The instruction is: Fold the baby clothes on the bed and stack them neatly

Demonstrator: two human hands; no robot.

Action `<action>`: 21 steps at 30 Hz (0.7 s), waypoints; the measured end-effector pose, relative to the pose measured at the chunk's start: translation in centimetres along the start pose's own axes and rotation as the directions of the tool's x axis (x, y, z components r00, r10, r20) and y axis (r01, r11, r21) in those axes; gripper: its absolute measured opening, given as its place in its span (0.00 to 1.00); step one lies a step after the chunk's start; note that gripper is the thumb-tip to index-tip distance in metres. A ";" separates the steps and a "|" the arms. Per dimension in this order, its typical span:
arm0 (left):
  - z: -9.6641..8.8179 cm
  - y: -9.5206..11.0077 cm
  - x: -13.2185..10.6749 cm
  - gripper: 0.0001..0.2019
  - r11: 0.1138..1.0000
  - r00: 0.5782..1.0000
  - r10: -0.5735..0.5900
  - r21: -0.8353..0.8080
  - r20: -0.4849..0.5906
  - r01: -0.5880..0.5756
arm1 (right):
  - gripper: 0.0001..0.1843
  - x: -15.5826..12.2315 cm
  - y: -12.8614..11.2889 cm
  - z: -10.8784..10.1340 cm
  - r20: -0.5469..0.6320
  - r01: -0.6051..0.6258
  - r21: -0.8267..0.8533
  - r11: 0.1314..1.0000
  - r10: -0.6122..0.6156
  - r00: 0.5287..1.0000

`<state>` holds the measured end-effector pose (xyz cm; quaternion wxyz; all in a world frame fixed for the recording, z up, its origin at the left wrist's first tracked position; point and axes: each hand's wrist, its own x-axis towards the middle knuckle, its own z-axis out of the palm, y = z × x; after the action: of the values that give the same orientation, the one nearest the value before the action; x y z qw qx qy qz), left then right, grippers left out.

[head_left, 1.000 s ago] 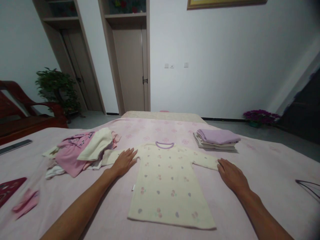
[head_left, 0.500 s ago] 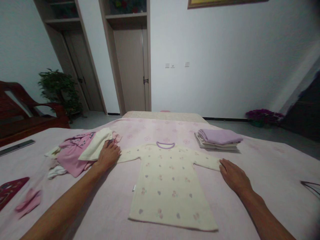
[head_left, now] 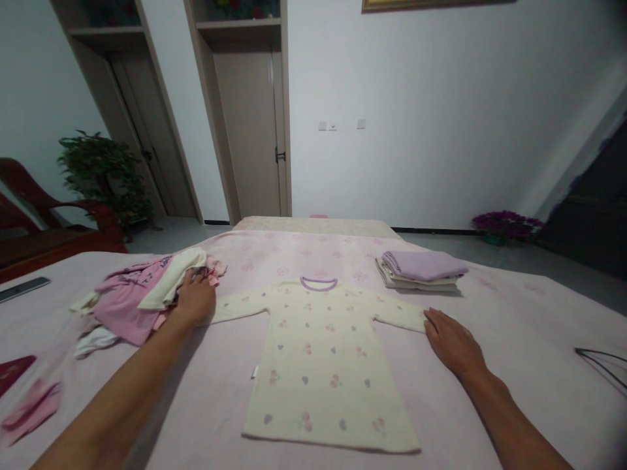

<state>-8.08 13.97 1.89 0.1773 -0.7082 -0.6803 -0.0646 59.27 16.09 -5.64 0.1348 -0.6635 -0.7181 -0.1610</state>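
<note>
A cream long-sleeved children's shirt (head_left: 323, 365), printed with pale cherries and grey hearts, lies flat with its purple-trimmed neckline pointing away from me. Its sleeves are spread to both sides. My right hand (head_left: 453, 339) is at the right cuff, fingers and thumb closed over the sleeve's end. Past the left cuff, my left hand (head_left: 196, 299) rests palm down with bent, slightly parted fingers against the heap of clothes (head_left: 130, 294). The heap has pink, cream and white pieces loosely bunched together. My left wrist hides part of the heap's near side.
A folded stack of clothes (head_left: 424, 266), lilac on top, sits at the back right of the pink bedspread (head_left: 519, 365). At the left lie a phone (head_left: 24, 288), a dark red item (head_left: 14, 373) and a small pink cloth (head_left: 34, 411). A thin dark hanger-like object (head_left: 600, 365) lies far right.
My left hand has slid a little left off the sleeve towards the heap, uncovering more of the cuff. My right hand stays at its cuff. The whole view has shifted slightly.
</note>
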 end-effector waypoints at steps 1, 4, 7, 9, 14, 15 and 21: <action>-0.2 1.4 0.7 0.16 1.000 1.000 -0.012 -0.013 -0.001 0.012 | 0.27 0.0 -0.1 -0.1 -0.003 -0.001 -0.007 1.000 0.001 1.000; 0.2 7.6 2.7 0.20 0.994 0.998 0.069 -0.090 0.016 -0.067 | 0.26 0.1 -0.4 -0.2 -0.011 0.000 -0.025 1.000 0.000 1.000; 1.5 14.4 3.8 0.24 0.951 0.968 0.244 -0.209 0.059 -0.227 | 0.26 0.0 -0.4 -0.3 -0.014 0.006 -0.022 1.000 -0.006 1.000; 2.5 17.7 4.1 0.27 0.928 0.951 0.296 -0.263 0.091 -0.264 | 0.26 0.0 -0.3 -0.4 -0.012 0.006 -0.010 1.000 -0.006 1.000; 4.1 19.5 5.0 0.32 0.956 0.970 0.168 -0.270 0.176 -0.117 | 0.26 0.0 -0.3 -0.6 -0.003 -0.015 0.030 0.999 0.015 1.000; 4.2 19.3 5.2 0.32 0.963 0.975 0.124 -0.259 0.186 -0.073 | 0.26 0.0 -0.3 -0.6 0.001 -0.017 0.032 0.999 0.017 1.000; 3.6 20.6 5.8 0.27 0.976 0.987 -0.070 -0.193 0.145 0.097 | 0.25 -0.2 -0.7 -0.9 0.015 -0.049 0.005 0.999 0.049 0.999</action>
<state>12.12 20.42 -2.89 0.0554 -0.6959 -0.7102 -0.0908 58.61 15.48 -4.94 0.1351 -0.6818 -0.7030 -0.1507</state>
